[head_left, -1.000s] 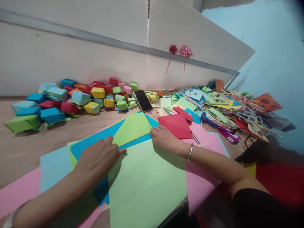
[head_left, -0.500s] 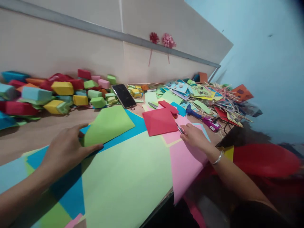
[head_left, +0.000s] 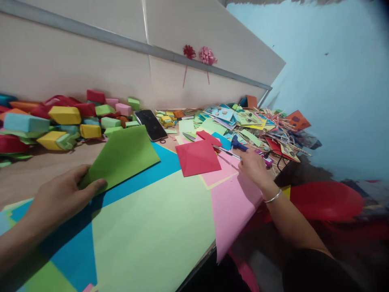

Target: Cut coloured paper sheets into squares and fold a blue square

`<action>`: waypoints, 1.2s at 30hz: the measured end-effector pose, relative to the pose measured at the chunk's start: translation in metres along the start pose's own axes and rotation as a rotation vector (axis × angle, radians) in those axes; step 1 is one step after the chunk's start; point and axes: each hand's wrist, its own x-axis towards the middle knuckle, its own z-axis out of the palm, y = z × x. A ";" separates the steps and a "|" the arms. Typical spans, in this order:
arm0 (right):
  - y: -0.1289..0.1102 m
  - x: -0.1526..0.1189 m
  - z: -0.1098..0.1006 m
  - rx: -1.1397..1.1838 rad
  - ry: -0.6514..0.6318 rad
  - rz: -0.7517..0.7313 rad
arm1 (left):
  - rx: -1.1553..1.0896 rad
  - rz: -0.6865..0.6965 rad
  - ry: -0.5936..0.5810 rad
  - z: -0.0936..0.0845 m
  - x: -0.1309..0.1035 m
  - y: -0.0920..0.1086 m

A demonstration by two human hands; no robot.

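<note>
My left hand (head_left: 71, 194) pinches the lower left corner of a green paper piece (head_left: 124, 156), tilted up over a blue sheet (head_left: 165, 162). My right hand (head_left: 253, 164) is closed on a thin metallic tool (head_left: 227, 152), which points left; its handle is hidden in the fingers. Just left of the tool lies a red paper square (head_left: 198, 158), over pink paper (head_left: 235, 202). A large pale green sheet (head_left: 154, 227) spreads in front of me.
Folded colourful paper blocks (head_left: 65, 115) are piled at the left, beside a black phone (head_left: 151, 125). A blue glue gun (head_left: 238, 142), paper cards (head_left: 223, 113) and many sticks lie at the right. A red stool (head_left: 328, 199) stands beyond the table edge.
My left hand has lifted the green paper to a steeper tilt. My right hand has raised the tool, and more of it now shows. The view has shifted slightly to the right.
</note>
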 end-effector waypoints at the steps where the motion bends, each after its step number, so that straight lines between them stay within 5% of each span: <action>1: 0.002 -0.003 -0.004 -0.022 0.026 0.044 | 0.001 0.000 -0.002 0.000 0.001 -0.001; 5: -0.003 -0.009 -0.031 -0.045 0.133 0.112 | 0.031 -0.005 -0.007 0.003 0.002 -0.001; 10: -0.060 0.026 -0.057 0.077 0.118 -0.211 | 0.013 0.016 0.021 0.006 0.007 -0.011; 14: -0.120 0.054 -0.048 0.078 -0.009 -0.406 | -0.004 0.013 0.016 0.004 0.012 -0.017; 17: -0.142 0.059 -0.032 0.082 -0.035 -0.486 | -0.010 0.018 0.015 0.003 0.013 -0.017; 31: -0.129 0.061 -0.010 0.064 -0.070 -0.653 | 0.020 -0.013 0.041 0.002 0.006 -0.008; 36: -0.138 0.053 -0.009 0.122 -0.034 -0.795 | 0.041 0.101 0.048 0.006 0.007 -0.011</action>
